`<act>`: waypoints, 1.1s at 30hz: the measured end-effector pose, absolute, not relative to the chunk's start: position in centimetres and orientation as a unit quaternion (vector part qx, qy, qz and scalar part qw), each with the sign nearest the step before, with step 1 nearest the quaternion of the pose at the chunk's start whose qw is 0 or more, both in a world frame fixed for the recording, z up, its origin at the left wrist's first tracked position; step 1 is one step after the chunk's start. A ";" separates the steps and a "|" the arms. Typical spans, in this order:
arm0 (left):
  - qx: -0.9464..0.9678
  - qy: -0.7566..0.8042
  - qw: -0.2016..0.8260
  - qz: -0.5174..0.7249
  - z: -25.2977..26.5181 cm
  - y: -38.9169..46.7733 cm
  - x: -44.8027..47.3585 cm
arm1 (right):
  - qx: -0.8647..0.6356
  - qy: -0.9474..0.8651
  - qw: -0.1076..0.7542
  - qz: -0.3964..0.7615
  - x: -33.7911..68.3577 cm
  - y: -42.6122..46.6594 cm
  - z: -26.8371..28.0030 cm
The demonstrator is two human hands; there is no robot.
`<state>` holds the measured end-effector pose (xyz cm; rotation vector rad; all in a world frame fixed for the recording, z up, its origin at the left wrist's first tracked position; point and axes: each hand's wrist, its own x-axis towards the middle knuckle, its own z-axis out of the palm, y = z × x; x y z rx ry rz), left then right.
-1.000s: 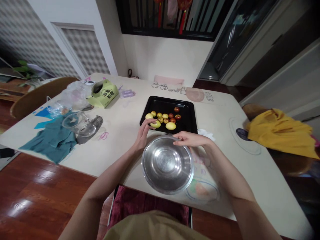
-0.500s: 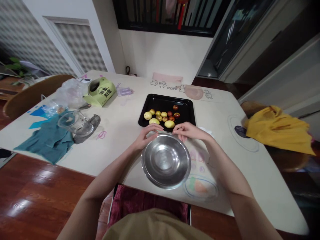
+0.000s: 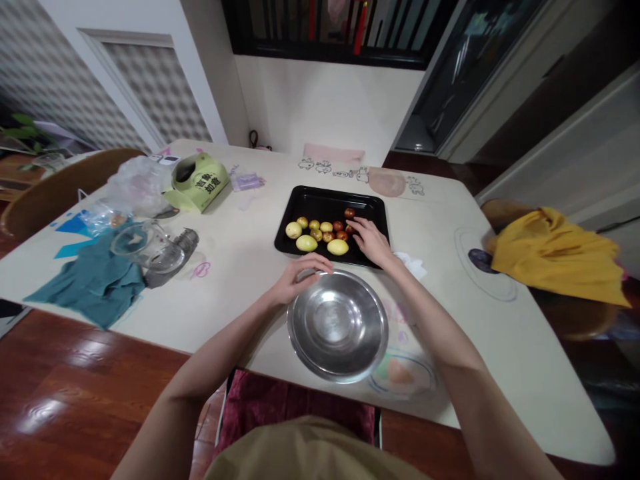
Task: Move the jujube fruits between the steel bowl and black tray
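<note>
A shiny steel bowl (image 3: 338, 327), with nothing inside, stands near the table's front edge. At its far left rim is my left hand (image 3: 295, 280), fingers stretched out and apart, holding nothing. My right hand (image 3: 373, 241) reaches over the right part of the black baking tray (image 3: 320, 197). Its fingers are spread, the tips at a reddish-brown jujube (image 3: 350, 230) that they partly cover. Another dark red jujube (image 3: 349, 213) lies just behind. Several more jujubes, green to red, lie to the left, with two yellow lemons (image 3: 307, 243) in front and a paler round fruit (image 3: 293, 230).
On the left are a teal cloth (image 3: 95, 283), a clear glass pitcher (image 3: 150, 247), plastic bags (image 3: 135, 183) and a green carton (image 3: 200, 183). A white tissue (image 3: 412, 265) lies right of the tray. A yellow cloth (image 3: 555, 260) hangs over a chair at the right.
My right hand has left the bowl's far rim and moved forward and over the tray to the red jujubes. The bowl has shifted slightly right. My left hand has stayed by the rim.
</note>
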<state>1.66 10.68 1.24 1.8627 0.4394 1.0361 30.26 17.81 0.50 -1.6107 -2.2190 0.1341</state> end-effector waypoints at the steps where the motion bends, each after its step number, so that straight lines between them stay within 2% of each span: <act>1: 0.758 0.181 0.464 0.421 1.2 10.6 1.7 | -0.577 -0.791 0.195 0.050 30.2 17.9 0.4; 8: 0.763 0.192 0.446 0.427 0.7 10.9 1.4 | -0.584 -0.773 0.244 0.056 30.1 17.3 1.2; 13: 0.763 0.210 0.427 0.437 1.1 10.6 1.3 | -0.523 -0.788 0.309 0.102 29.8 13.7 5.1; 15: 0.761 0.215 0.421 0.444 1.4 10.4 1.3 | -0.494 -0.801 0.308 0.143 29.4 11.4 7.3; 17: 0.758 0.217 0.417 0.452 1.5 10.2 1.3 | -0.463 -0.820 0.281 0.186 28.7 9.1 9.2; 20: 0.756 0.223 0.413 0.456 1.6 10.2 1.3 | -0.414 -0.857 0.194 0.238 27.3 6.6 10.8; 25: 0.760 0.224 0.407 0.454 1.5 10.4 1.2 | -0.373 -0.892 0.037 0.254 24.9 5.3 9.8; 33: 0.783 0.156 0.416 0.435 1.2 11.3 1.2 | -0.380 -0.901 -0.046 0.204 23.3 5.3 8.2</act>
